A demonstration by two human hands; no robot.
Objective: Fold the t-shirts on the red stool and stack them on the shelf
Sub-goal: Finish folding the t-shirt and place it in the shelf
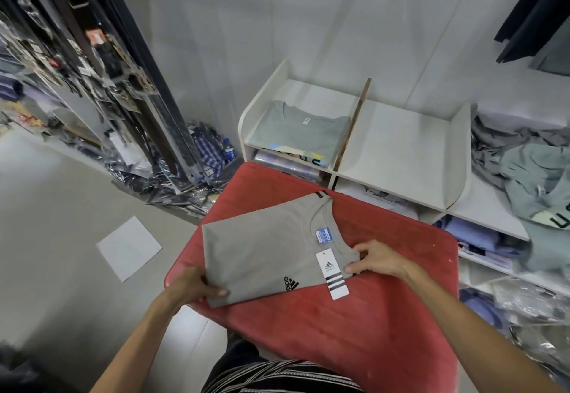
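Note:
A folded grey t-shirt (265, 247) with a black logo and a white hang tag (332, 272) lies on the red stool (354, 324). My left hand (194, 284) grips its near-left corner, thumb on top and fingers underneath. My right hand (376, 258) pinches the shirt's right edge by the collar. Behind the stool stands a white shelf (398, 145). Its left compartment holds one folded grey t-shirt (296, 133); its right compartment is bare.
A heap of unfolded grey and pale green shirts (530, 170) lies on the shelf top at right. Packaged clothes fill the lower shelves (481, 238). Belts and packets (117, 84) hang at left, with plastic bags below. A white sheet (129, 247) lies on the floor.

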